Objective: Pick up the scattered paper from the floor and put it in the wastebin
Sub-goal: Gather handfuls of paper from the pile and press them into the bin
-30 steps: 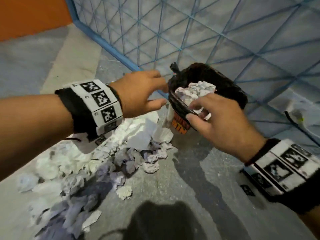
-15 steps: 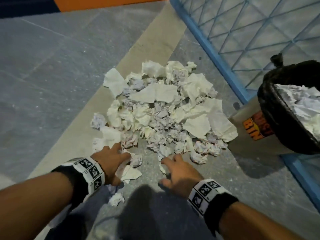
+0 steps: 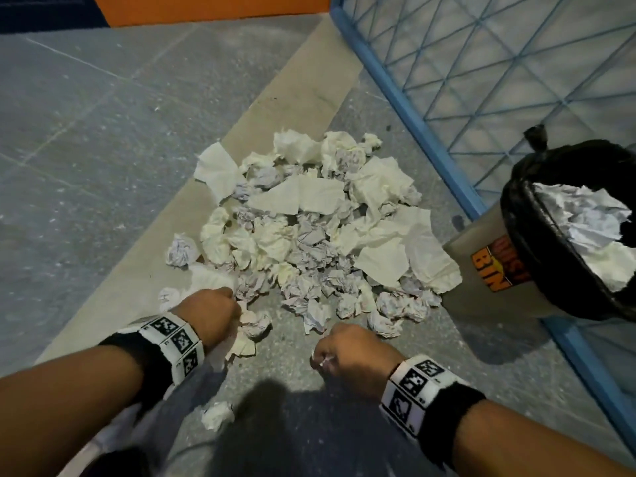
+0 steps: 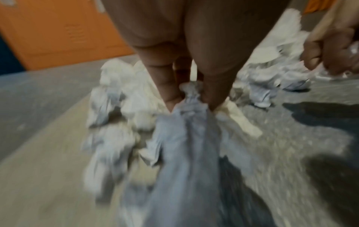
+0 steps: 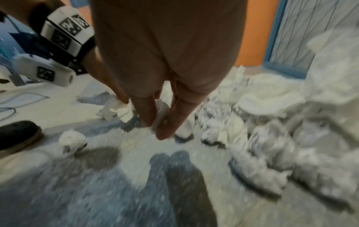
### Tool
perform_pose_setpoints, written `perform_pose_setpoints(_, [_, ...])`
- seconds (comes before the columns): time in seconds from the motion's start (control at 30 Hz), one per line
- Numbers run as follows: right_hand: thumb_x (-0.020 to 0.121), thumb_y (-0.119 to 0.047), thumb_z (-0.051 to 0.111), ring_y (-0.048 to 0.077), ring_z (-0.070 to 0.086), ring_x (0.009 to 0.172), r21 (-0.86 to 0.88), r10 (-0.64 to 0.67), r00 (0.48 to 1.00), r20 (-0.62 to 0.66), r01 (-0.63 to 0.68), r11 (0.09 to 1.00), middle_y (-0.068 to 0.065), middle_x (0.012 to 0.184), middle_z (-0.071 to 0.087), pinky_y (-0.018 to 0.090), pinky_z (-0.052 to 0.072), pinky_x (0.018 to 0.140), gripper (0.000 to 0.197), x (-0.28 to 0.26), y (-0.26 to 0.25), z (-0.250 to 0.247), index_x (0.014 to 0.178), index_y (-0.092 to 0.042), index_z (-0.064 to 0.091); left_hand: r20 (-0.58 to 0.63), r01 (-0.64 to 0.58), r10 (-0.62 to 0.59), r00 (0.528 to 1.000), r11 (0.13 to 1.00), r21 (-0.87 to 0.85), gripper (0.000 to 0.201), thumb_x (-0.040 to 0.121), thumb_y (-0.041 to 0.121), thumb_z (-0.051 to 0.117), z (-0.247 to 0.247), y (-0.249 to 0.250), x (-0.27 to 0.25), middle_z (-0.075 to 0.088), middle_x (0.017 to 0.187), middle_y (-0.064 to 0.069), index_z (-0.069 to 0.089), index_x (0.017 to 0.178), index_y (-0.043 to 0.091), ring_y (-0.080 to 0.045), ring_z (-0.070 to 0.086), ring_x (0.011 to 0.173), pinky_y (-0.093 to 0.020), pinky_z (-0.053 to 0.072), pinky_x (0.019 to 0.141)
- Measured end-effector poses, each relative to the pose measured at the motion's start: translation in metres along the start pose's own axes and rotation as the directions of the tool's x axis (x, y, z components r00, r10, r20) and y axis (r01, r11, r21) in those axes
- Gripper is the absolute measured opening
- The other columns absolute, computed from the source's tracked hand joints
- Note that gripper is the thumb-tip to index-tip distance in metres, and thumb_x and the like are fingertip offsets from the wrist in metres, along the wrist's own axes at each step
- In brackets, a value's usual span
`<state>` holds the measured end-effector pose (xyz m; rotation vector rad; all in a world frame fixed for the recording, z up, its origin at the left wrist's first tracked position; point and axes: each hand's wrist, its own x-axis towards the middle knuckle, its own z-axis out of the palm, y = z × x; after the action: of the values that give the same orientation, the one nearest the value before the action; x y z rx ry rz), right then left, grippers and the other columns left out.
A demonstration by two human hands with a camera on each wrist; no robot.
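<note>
A heap of crumpled white paper [image 3: 309, 228] lies on the floor in the middle of the head view. The wastebin [image 3: 509, 270], lined with a black bag and holding crumpled paper, stands at the right. My left hand [image 3: 213, 311] is at the heap's near left edge, and in the left wrist view its fingers pinch a crumpled sheet [image 4: 186, 122]. My right hand [image 3: 340, 349] is curled low at the heap's near edge, with a scrap of paper [image 3: 325, 360] showing in its grip. In the right wrist view a white paper wad [image 5: 162, 110] sits between its fingertips.
A blue wire-mesh panel [image 3: 481, 80] runs behind the bin along the right. A loose paper ball [image 3: 216, 414] lies near me on the floor. A dark shoe [image 5: 17, 135] is at the left of the right wrist view. An orange surface [image 3: 206, 8] is at the far edge.
Both hands left the bin, came down to the heap's near edge and closed on paper. Half a second ago the right fingers were still spread; now they are curled.
</note>
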<state>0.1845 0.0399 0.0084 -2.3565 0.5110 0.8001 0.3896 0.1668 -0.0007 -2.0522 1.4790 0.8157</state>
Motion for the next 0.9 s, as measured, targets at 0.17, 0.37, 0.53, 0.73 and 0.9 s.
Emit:
perform_pose_setpoints(0.17, [0.09,-0.025,0.055,0.021,0.06,0.1,-0.035,-0.112,0.975,-0.193,0.107,0.994,0.004,0.109,0.065,0.035,0.05,0.087,0.022,-0.068,0.003,-0.077,0.11,-0.025,0.066,-0.012,-0.078,0.081,0.997,0.987,0.14,0.026,0.088,0.019,0.05,-0.104,0.008,-0.025,0.063,0.112,-0.006,0.065,0.108,0.015,-0.023,0.061,0.105,-0.029,0.05,0.09])
perform_pose_setpoints(0.37, [0.084,-0.032,0.068,0.004,0.061,0.079,0.124,0.129,0.738,-0.663,-0.062,0.99,-0.016,0.082,0.067,0.023,0.049,0.076,0.01,-0.167,0.034,-0.173,0.093,-0.03,0.072,-0.517,-0.223,0.256,0.817,0.967,0.126,0.021,0.082,0.025,0.067,-0.263,0.078,-0.057,0.07,0.096,0.0,0.07,0.103,0.026,-0.023,0.06,0.082,-0.026,0.045,0.069])
perform_pose_setpoints(0.53, [0.077,-0.026,0.073,0.022,0.063,0.074,0.319,0.394,0.408,-0.824,-0.241,0.917,-0.008,0.068,0.057,0.03,0.046,0.068,0.013,-0.218,0.098,-0.198,0.086,-0.029,0.063,-0.861,-0.553,0.226,0.456,0.83,-0.074,0.033,0.086,0.032,0.064,-0.338,0.183,-0.05,0.069,0.11,-0.001,0.066,0.117,0.022,-0.019,0.06,0.095,-0.022,0.04,0.076])
perform_pose_setpoints(0.73, [0.076,-0.025,0.069,0.032,0.063,0.089,0.471,0.577,0.183,-0.796,-0.412,0.78,0.013,0.088,0.07,0.033,0.047,0.078,0.018,-0.218,0.149,-0.167,0.09,-0.014,0.068,-0.934,-0.69,0.228,0.274,0.723,-0.026,0.025,0.087,0.032,0.059,-0.332,0.279,-0.01,0.065,0.098,-0.013,0.069,0.099,0.012,-0.031,0.059,0.097,-0.029,0.032,0.073])
perform_pose_setpoints(0.9, [0.08,-0.027,0.066,0.032,0.064,0.101,0.492,0.609,0.207,-0.766,-0.421,0.762,0.014,0.101,0.072,0.033,0.048,0.088,0.024,-0.219,0.164,-0.147,0.097,-0.011,0.073,-0.649,-0.524,0.417,0.637,0.851,0.032,0.039,0.09,0.03,0.056,-0.296,0.296,0.031,0.055,0.134,-0.008,0.057,0.127,0.019,-0.029,0.052,0.121,-0.028,0.039,0.086])
